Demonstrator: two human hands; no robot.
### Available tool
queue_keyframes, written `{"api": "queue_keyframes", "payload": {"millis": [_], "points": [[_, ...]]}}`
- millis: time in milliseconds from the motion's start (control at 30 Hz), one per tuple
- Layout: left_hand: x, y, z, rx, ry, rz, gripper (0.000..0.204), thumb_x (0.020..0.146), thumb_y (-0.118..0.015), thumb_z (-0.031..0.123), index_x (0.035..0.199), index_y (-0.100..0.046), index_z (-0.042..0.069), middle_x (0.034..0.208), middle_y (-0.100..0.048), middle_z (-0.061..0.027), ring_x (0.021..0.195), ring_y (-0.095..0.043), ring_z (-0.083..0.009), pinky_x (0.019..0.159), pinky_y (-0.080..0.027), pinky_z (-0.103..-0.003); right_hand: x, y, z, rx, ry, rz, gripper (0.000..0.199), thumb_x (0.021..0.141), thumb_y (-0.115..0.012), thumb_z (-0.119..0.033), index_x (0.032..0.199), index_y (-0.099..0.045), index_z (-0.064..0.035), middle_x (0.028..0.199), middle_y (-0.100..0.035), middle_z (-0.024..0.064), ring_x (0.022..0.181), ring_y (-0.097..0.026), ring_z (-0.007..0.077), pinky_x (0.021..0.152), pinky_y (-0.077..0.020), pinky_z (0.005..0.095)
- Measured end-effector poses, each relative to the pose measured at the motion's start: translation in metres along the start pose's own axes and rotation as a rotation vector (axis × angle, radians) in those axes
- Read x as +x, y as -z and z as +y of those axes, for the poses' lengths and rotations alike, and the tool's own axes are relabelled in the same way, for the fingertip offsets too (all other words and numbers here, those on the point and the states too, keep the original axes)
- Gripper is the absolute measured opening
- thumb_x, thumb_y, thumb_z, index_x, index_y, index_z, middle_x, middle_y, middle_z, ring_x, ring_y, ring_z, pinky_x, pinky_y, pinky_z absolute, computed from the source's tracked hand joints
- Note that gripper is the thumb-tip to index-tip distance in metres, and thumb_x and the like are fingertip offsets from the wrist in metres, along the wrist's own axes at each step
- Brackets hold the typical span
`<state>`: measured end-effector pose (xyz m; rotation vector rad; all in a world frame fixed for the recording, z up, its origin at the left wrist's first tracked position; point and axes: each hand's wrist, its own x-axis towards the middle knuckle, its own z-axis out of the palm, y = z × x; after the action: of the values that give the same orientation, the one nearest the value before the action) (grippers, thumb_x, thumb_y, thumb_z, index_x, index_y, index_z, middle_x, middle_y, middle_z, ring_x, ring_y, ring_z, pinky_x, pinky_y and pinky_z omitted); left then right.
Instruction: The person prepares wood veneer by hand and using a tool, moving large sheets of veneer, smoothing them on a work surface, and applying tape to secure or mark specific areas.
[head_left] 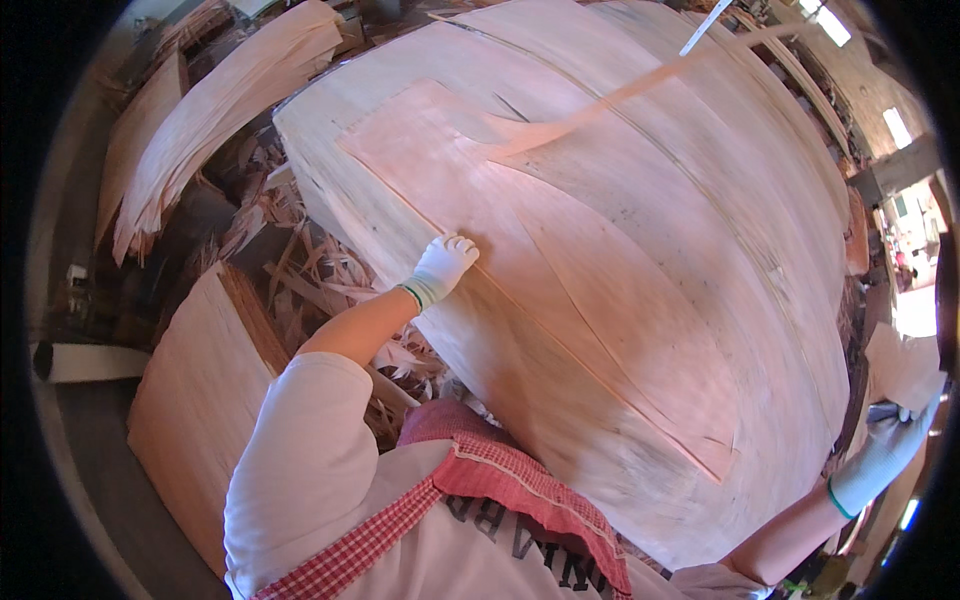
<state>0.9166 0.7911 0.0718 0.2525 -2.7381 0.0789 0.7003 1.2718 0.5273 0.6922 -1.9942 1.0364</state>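
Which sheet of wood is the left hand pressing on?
The left hand presses the pinkish top veneer sheet on the big stack, not the paler piles at the left.

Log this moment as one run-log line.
left hand: gloved, flat on veneer sheet | right hand: gloved, at stack's right edge, grips dark tool | loose strip above stack
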Motion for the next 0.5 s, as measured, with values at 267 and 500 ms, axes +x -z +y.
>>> {"api": "queue_keyframes", "payload": {"millis": [267,500], "points": [[0.016,0.017,-0.027,0.001,0.034,0.095,0.016,0.082,-0.055,0.016,0.098,-0.058,0.015,0.093,-0.062,-0.0043,0.102,-0.059,-0.0275,0.09,-0.046,-0.04,-0.013,-0.047,0.058,0.952,-0.799,-0.017,0.015,0.098,-0.051,-0.026,0.093,-0.055,-0.0128,0.068,-0.047,-0.0036,0.052,-0.041,0.0056,0.045,-0.0317,0.0187],[0.172,0.104,-0.071,-0.049,-0.026,0.076,0.012,0.087,-0.052,0.019,0.098,-0.056,0.015,0.089,-0.064,-0.0106,0.087,-0.061,-0.0307,0.08,-0.048,-0.043,-0.026,-0.067,0.106,1.195,-0.988,0.032,0.016,0.096,-0.055,-0.023,0.085,-0.06,-0.0132,0.054,-0.037,-0.0086,0.043,-0.03,0.0044,0.039,-0.0289,0.0189]]}}
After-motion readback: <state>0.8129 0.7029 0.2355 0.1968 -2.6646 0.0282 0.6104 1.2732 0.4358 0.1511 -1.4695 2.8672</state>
